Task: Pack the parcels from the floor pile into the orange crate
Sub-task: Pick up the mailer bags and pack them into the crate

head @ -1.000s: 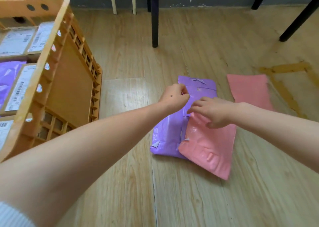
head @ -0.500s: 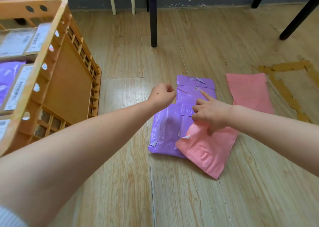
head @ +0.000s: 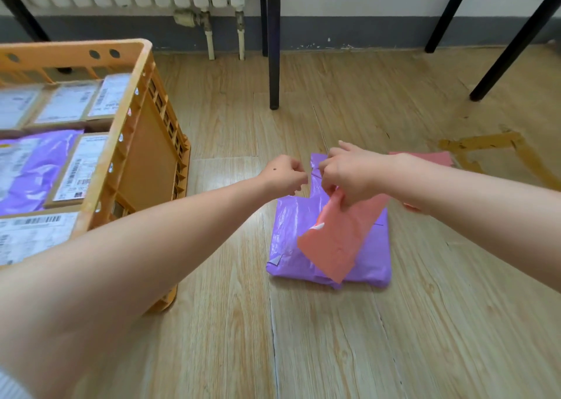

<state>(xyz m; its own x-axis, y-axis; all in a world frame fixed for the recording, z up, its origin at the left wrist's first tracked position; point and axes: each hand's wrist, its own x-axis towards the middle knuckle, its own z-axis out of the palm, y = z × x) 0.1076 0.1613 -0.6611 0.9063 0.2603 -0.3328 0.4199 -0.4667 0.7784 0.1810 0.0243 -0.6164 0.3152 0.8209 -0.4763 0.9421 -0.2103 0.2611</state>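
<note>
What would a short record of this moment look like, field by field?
Right hand: pinches the pink mailer by its upper end
Pink mailer: hangs tilted over the purple parcel
Left hand: curled by the purple parcel's far edge; whether it holds anything cannot be told
Also waiting: second pink mailer, flat on the floor
Orange crate: already holds labelled parcels

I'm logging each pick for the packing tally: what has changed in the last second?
The right hand, which rested on the pink parcel, now grips its upper end and has lifted it; it hangs tilted over the purple parcel. The left hand stays curled, seemingly holding nothing. The purple parcel, the far pink parcel and the orange crate have not moved.
</note>
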